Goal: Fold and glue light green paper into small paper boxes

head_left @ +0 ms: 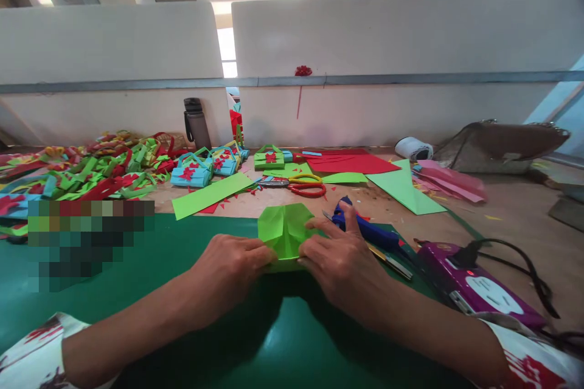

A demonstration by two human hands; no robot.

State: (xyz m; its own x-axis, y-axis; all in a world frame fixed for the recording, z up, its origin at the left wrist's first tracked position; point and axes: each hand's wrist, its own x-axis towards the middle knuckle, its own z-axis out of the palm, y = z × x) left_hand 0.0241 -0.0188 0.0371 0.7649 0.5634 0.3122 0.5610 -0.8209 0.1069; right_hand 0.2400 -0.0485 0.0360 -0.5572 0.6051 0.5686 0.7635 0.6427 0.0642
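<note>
Between my hands is a folded piece of bright green paper (285,228), its upper part standing up with creases and its lower edge folded into a narrow band. My left hand (237,260) pinches its lower left edge between thumb and fingers. At the lower right edge, my right hand (335,255) grips the same paper, with its index finger raised. Just behind the right hand lie a blue glue gun (365,228) and a craft knife (390,262). The paper is held over a dark green mat (182,310). My fingertips behind the paper are partly hidden.
Scissors (305,185), a green paper strip (212,194), red sheets (349,161) and small paper bags (191,171) lie beyond the mat. A purple power strip (479,285) with a cable sits right. Paper pieces (123,164) pile up left; a bottle (197,124) stands behind.
</note>
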